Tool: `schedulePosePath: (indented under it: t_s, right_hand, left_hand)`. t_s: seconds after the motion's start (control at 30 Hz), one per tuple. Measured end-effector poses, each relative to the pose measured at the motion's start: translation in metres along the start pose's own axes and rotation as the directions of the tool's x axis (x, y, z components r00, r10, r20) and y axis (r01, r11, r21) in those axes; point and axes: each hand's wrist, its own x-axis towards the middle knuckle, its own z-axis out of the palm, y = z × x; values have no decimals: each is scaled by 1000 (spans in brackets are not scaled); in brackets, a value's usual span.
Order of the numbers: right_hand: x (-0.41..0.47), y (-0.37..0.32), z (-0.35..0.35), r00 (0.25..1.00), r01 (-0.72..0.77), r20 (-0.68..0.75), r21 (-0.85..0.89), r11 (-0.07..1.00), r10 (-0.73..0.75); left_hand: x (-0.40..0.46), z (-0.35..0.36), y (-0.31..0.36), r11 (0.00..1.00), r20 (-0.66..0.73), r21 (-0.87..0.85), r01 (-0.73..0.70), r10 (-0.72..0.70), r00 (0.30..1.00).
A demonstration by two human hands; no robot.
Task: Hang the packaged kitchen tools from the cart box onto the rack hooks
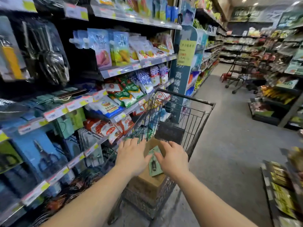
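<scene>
- Pack — a green carded kitchen tool, dark tool showing under a clear front. It stands tilted in the open box that sits in the cart, low centre of view, between the two hands.
- Handling, as a judgement: light; flat card stiff enough to lift by one edge, though it would bend if squeezed mid-face. The plastic front looks slick. Not fragile.
- Best hold, I'd say: pinch the top edge of the card, near where a hang hole would be — the hole itself is too small to make out here.
- Left hand: at 9 o'clock of the pack, fingers spread and nearly straight, over the box rim. Its grip is loose and holds nothing; whether the thumb touches the card I cannot tell.
- Right hand: at 3 o'clock of the pack, fingers relaxed, thumb side at the card's upper right edge — touching or just beside, not yet a pinch.
- Rack with hung tools is at 10 o'clock, well apart from the cart.
</scene>
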Motion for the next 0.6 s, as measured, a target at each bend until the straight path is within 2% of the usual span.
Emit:
schedulePosePath:
  t_s: [0.33, 0.5, 0.6]
  right_hand:
    - [148, 12, 81, 982, -142, 119, -58, 988, 148]
    - [184, 32, 124, 932, -218, 272, -113, 969, 241]
    - [206, 46, 149, 911, -239, 314, -125, 963, 267]
  left_hand:
    - [155, 55, -63, 999, 113, -44, -29, 34, 993]
    - [199, 96, -80, 997, 223, -77, 4, 14, 975]
    - [218, 121, -86, 996, 295, -79, 44, -19, 955]
